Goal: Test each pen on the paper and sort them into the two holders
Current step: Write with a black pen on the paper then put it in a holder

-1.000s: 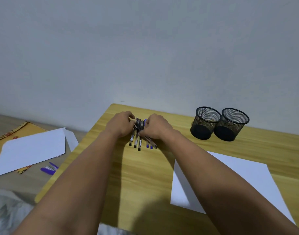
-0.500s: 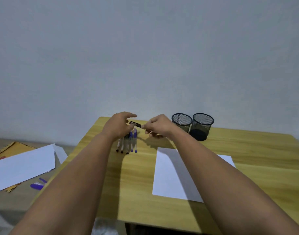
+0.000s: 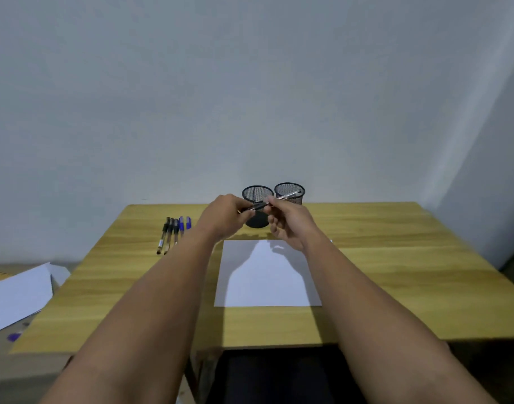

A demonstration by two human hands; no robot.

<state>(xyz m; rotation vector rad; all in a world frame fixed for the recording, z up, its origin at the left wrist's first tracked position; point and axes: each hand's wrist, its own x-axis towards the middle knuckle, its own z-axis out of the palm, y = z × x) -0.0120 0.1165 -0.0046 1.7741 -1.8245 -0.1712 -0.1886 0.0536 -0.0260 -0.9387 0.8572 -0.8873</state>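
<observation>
From the head camera, both hands are meeting above the far middle of the wooden table (image 3: 395,275), just in front of two black mesh pen holders (image 3: 257,195) standing side by side near the back edge. The left hand (image 3: 225,218) is pinching the dark capped end of a pen (image 3: 271,202) with curled fingers, while the right hand (image 3: 289,225) is gripping the same pen further along its clear barrel, whose far end is pointing up and right across the rim of the right holder. The pen is being held in the air, not touching the table. Below the hands a blank white sheet of paper (image 3: 267,281) is lying flat on the table, with the hands' shadow falling on it. To the left, a row of five pens (image 3: 174,233) is lying side by side, three black ones and two blue-capped. Off the table's left edge, more white sheets (image 3: 16,295) are lying on a lower surface.
</observation>
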